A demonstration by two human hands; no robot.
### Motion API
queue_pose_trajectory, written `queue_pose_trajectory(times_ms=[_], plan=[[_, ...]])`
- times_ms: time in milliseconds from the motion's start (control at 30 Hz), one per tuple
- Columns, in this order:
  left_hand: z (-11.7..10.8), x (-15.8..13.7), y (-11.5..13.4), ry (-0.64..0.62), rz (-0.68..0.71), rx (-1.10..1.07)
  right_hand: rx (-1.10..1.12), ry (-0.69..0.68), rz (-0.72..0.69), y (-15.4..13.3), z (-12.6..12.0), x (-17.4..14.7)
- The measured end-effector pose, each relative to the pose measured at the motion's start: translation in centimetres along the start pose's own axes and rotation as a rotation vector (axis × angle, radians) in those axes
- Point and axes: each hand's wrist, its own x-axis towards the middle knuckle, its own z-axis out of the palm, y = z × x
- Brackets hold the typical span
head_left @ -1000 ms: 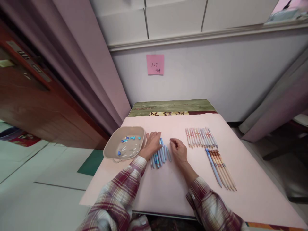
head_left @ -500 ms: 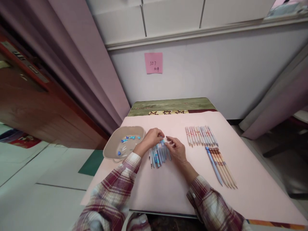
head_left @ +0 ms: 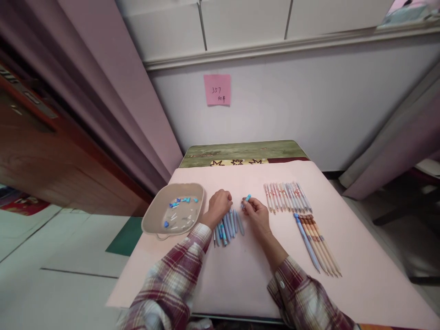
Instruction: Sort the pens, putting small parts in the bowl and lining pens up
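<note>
My right hand point(head_left: 257, 216) pinches a small bright-blue pen part point(head_left: 248, 198) between thumb and fingertips, raised over the table. Close by on the left, my left hand point(head_left: 220, 206) is closed with its fingertips together; whatever it may hold is hidden. Below it lies a row of blue pen barrels point(head_left: 228, 227), side by side with tips toward me, partly covered by that hand. A beige basin point(head_left: 149, 222) at the left contains several small blue pieces point(head_left: 178, 201) and thin white and clear bits point(head_left: 173, 216).
Pens with clear and patterned barrels point(head_left: 288, 198) lie in a row at the right. In front of them are several cream and brown pens point(head_left: 319, 243) and one blue pen point(head_left: 307, 243). Pink paper point(head_left: 240, 284) covers the table, which stands against a wall point(head_left: 268, 101).
My hands have moved apart. The blue part now shows clearly in my right hand, and more of the pen barrels is uncovered. The view has shifted slightly.
</note>
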Motion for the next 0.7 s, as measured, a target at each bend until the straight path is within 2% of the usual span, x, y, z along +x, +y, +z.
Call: queue_pose_trajectory(times_ms=[300,400,467,533,600,667,700], plan=[[0.5,-0.2,1.9,-0.009,-0.028,0.091,0.036,0.011,0.028,-0.7,0.1,-0.2],[-0.3,-1.2,2.3,0.025,-0.015,0.083,0.058,0.023,0.041,-0.7,0.0,-0.1],[-1.7,-2.3,2.0,0.096,0.024,0.038,0.072,0.029,0.041,-0.7,0.0,-0.2],[-3.8,-3.8,0.8,0.217,0.083,-0.058,0.085,0.034,0.03,-0.8,0.1,-0.4],[-6.2,-5.3,-1.3,0.291,0.08,-0.112,0.096,0.033,0.016,-1.0,0.2,-0.7],[-8.4,-6.5,-4.1,0.353,-0.003,-0.112,0.109,0.027,0.01,-1.2,0.3,-1.0],[-9.2,-7.0,-5.6,0.344,-0.062,-0.102,0.116,0.02,0.013,-1.3,0.4,-1.2]])
